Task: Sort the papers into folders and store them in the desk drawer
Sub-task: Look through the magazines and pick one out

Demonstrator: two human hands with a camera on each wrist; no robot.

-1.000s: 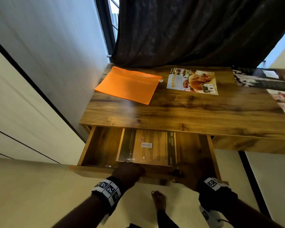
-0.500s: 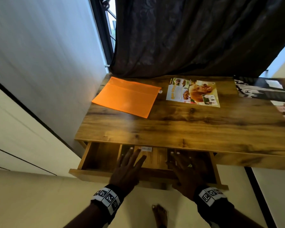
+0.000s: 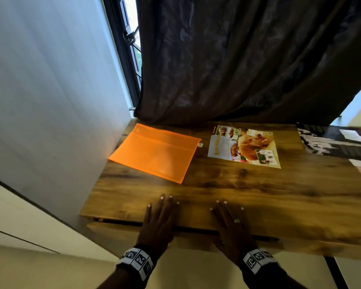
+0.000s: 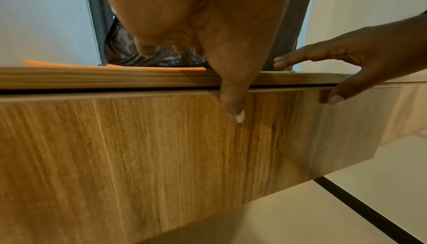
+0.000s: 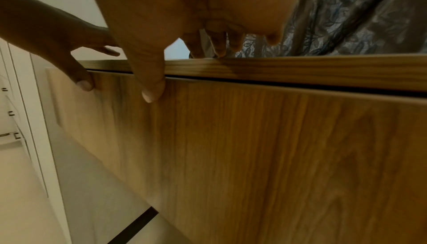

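1. A wood-grain desk point(image 3: 227, 190) stands against a pale wall, with a dark curtain point(image 3: 248, 59) hanging behind it and a window frame at the curtain's left edge.
2. The desk drawer point(image 4: 161, 147) was pulled out a second ago, showing a brown folder inside. Now it is pushed in, with only a thin dark gap under the desk edge.
3. The left hand point(image 3: 157, 221) and right hand point(image 3: 230, 223) lie flat side by side, fingers straight over the desk's front edge, thumbs pressing the drawer front. Neither grasps anything.
4. So one folder appears stored, hidden in the drawer directly beneath the hands.
5. Beyond the left hand's fingertips, further back on the desk, an orange folder point(image 3: 156, 153) lies flat and untouched.
6. Beyond the right hand, a colourful food leaflet point(image 3: 245, 147) lies loose. Further right, more printed pages point(image 3: 336, 142) reach the frame's edge.
7. More sorting likely remains, so the drawer would need reopening.
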